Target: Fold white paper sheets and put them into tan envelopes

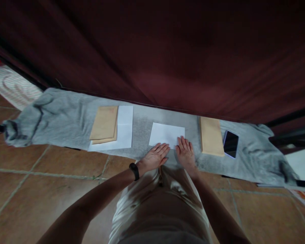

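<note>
A folded white sheet of paper (166,134) lies on the grey cloth (66,118) straight ahead of me. My left hand (155,156) rests flat on the cloth at the sheet's near edge, fingers stretched out; a black band circles its wrist. My right hand (185,152) lies flat too, its fingertips on the sheet's near right corner. Neither hand holds anything.
Left of the sheet, tan envelopes (104,124) lie on a stack of white paper (124,132). To the right lie another tan envelope stack (211,136) and a dark phone (230,144). A dark red curtain (167,51) hangs behind the cloth. Brown floor tiles (40,179) are below.
</note>
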The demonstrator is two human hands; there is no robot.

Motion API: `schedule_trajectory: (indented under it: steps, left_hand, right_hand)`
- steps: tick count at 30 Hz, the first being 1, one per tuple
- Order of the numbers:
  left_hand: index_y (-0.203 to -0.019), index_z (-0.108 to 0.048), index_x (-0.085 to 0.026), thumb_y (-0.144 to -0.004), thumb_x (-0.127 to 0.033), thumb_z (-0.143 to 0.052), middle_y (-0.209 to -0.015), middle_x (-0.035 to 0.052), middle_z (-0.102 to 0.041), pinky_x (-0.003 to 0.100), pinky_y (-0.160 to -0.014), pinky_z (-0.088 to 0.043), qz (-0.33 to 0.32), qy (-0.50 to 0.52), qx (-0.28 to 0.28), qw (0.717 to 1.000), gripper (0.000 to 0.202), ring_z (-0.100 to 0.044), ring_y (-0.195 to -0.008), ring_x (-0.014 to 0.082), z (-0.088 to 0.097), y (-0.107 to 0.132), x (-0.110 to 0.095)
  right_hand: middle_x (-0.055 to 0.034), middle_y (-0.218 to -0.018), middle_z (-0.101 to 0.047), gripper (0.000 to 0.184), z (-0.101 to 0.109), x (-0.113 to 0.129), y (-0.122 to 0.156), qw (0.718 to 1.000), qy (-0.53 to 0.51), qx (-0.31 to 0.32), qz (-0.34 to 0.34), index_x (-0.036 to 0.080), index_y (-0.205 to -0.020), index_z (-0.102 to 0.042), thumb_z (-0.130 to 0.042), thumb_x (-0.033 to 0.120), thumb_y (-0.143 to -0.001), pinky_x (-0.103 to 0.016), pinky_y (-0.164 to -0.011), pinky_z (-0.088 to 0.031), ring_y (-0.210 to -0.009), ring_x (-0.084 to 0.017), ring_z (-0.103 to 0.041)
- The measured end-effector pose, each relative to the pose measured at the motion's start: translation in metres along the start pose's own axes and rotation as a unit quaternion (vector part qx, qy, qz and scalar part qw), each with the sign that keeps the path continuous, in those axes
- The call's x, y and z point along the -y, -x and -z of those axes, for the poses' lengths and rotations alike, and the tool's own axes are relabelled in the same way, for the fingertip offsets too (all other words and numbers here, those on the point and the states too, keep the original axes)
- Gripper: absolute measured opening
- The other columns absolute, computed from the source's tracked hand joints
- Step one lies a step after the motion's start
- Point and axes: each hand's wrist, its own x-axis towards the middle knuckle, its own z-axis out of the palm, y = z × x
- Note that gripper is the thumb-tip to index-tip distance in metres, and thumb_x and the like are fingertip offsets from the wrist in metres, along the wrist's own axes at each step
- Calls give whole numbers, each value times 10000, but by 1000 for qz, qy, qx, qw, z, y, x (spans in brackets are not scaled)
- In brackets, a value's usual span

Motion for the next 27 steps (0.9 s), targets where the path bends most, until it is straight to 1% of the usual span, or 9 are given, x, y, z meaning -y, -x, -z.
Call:
schedule_trajectory:
  steps: [3, 7, 9, 12, 15, 19, 22, 25, 27]
  left_hand:
    - [-1436, -533, -131, -1051, -375, -425, -1541, 131, -530, 436, -1242, -301, 20, -10, -21, 1000, 468, -458, -1457, 239, 2, -6, -5]
    - [-1297, -638, -131, -1045, -284, -405, -1398, 132, -658, 424, -1219, -342, 14, -23, -29, 999, 375, -568, -1357, 238, 4, -26, -3]
    - [-1348, -607, -119, -1050, -306, -381, -1444, 144, -621, 439, -1234, -322, 26, -20, -33, 999, 418, -532, -1394, 245, 2, -39, 3]
    - [-1496, -474, -124, -1055, -368, -343, -1584, 146, -470, 483, -1266, -258, 70, 2, -37, 997, 521, -402, -1495, 249, -4, -55, 13]
    - [-1556, -395, -145, -1054, -373, -312, -1638, 131, -385, 505, -1282, -203, 93, 17, -31, 995, 557, -318, -1539, 245, -13, -66, 22]
    - [-1594, -326, -141, -1052, -369, -296, -1656, 132, -349, 511, -1290, -158, 114, 22, -27, 993, 589, -272, -1557, 246, -21, -76, 31]
    - [-1607, -291, -130, -1051, -410, -287, -1661, 147, -326, 532, -1280, -178, 117, 33, -4, 993, 623, -254, -1563, 254, -23, -81, 38]
    - [-1605, -305, -163, -1050, -439, -291, -1659, 123, -339, 539, -1270, -206, 115, 43, 19, 992, 620, -260, -1561, 252, -22, -83, 44]
    - [-1595, -336, -191, -1052, -437, -296, -1655, 100, -357, 532, -1275, -195, 126, 36, 9, 991, 598, -258, -1562, 251, -22, -80, 46]
  right_hand:
    - [-129, -1614, -423, 537, 2, -1, 7, 1000, 2, -3, 0, 158, -1586, -381, -359, 308, -1071, -524, -1203, -276, -1481, -307, -379]
    - [-132, -1605, -436, 533, 6, 3, 7, 1000, -4, -3, -11, 160, -1575, -403, -386, 310, -1064, -530, -1203, -283, -1467, -310, -403]
    - [-128, -1605, -437, 529, 8, 5, 5, 1000, -11, 1, -18, 166, -1568, -419, -393, 317, -1061, -534, -1205, -283, -1466, -313, -406]
    - [-123, -1610, -430, 530, 10, 6, 4, 999, -22, 7, -28, 170, -1566, -425, -400, 310, -1055, -531, -1211, -276, -1477, -313, -394]
    - [-122, -1611, -428, 538, 10, 7, 4, 999, -27, 8, -32, 169, -1571, -415, -400, 308, -1052, -526, -1216, -268, -1483, -310, -385]
    - [-106, -1610, -435, 529, 10, 7, 3, 999, -25, 1, -31, 180, -1566, -424, -373, 328, -1062, -517, -1220, -252, -1480, -306, -386]
    - [-108, -1609, -437, 526, 10, 7, 3, 999, -24, 3, -31, 180, -1561, -431, -372, 335, -1062, -515, -1218, -250, -1479, -306, -387]
    - [-115, -1605, -441, 524, 10, 7, 3, 999, -27, 2, -31, 171, -1560, -430, -377, 328, -1062, -522, -1215, -258, -1477, -306, -390]
    - [-117, -1600, -448, 523, 10, 7, 2, 999, -31, -3, -30, 174, -1560, -430, -383, 323, -1061, -528, -1212, -265, -1469, -307, -402]
